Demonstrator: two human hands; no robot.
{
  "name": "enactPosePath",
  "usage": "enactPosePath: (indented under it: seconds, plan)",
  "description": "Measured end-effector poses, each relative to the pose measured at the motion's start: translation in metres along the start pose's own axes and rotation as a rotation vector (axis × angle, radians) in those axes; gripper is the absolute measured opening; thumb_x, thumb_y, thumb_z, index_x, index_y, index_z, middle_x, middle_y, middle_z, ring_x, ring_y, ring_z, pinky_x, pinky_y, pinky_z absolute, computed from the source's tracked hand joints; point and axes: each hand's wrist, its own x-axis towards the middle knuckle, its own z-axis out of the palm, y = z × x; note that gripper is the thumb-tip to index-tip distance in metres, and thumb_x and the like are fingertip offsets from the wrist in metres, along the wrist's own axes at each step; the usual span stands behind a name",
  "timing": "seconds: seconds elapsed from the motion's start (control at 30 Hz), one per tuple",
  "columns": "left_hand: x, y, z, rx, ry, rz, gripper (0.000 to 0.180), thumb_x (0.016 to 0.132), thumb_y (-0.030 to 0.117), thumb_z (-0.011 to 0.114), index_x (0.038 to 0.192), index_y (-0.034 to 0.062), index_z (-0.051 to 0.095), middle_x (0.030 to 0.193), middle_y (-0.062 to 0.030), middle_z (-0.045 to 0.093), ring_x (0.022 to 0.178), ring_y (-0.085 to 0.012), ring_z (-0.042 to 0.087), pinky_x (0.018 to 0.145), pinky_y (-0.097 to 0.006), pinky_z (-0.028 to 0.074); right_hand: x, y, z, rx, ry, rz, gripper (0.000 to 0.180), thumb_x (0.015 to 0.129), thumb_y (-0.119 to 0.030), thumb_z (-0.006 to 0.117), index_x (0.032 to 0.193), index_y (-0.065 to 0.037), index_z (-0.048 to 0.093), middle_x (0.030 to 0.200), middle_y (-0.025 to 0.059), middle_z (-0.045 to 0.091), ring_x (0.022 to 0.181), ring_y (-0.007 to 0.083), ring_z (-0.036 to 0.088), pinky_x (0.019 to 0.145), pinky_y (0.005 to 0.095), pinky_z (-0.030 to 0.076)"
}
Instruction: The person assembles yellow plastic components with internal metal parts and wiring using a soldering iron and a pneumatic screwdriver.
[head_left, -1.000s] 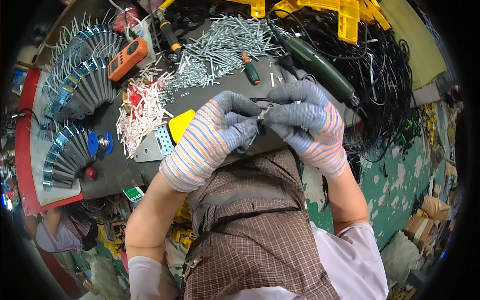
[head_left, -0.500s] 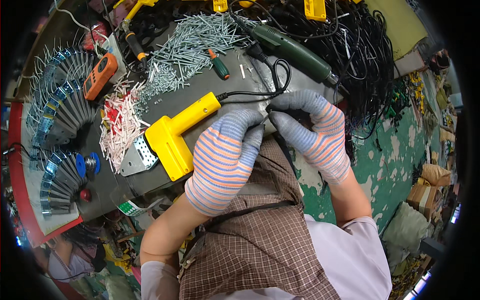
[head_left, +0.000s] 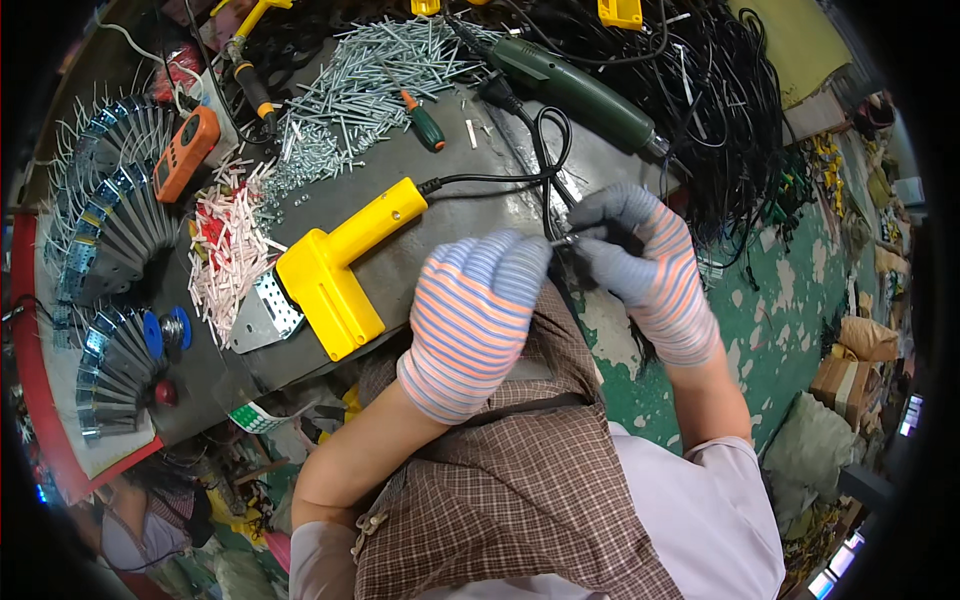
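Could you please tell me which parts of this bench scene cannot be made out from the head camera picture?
- Small metal part pinched between left hand and right hand: too small, mostly covered by gloved fingers.
- Black cable bundle: strands overlap, so single ends cannot be traced.
- Yellow tool at the top: cut off by the edge.
- Far edges of the picture: dark, bent by the fisheye rim.

Both hands wear striped knit gloves with grey fingertips and meet in front of the chest, fingertips almost touching. The left hand (head_left: 475,320) is curled with its back toward the camera, fingers bent inward and pinched; its bare forearm runs down and left to a bent elbow. The right hand (head_left: 640,262) faces it, fingers closed in a pinch, its forearm running down to a short sleeve.
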Motion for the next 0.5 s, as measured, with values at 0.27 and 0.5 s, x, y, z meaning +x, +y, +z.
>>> enactPosePath:
  seconds: [0.27,0.5]
  plan:
    - [-0.006,-0.002,-0.011,-0.599,-0.078,-0.457,0.018,0.086,0.003,0.065,0.103,0.0008,0.062,0.094,-0.0146,0.067,0.088,-0.0245,0.067,0.081,-0.036,0.053,-0.039,0.028,-0.064,0.128,0.103,0.142,0.024,0.084,-0.019,0.067,0.1,-0.001,0.065,0.074,0.0069,0.061,0.062,0.0164,0.057,0.057,0.0276,0.046]
    - [-0.022,-0.001,-0.018,-1.015,-0.069,-0.742,0.016,0.092,0.003,0.064,0.106,0.0002,0.056,0.093,-0.0072,0.066,0.085,-0.0111,0.065,0.077,-0.027,0.054,-0.062,0.033,-0.012,-0.291,0.113,-0.031,0.045,0.082,-0.012,0.073,0.126,-0.007,0.064,0.106,0.0059,0.068,0.088,0.0158,0.063,0.08,0.0289,0.05]
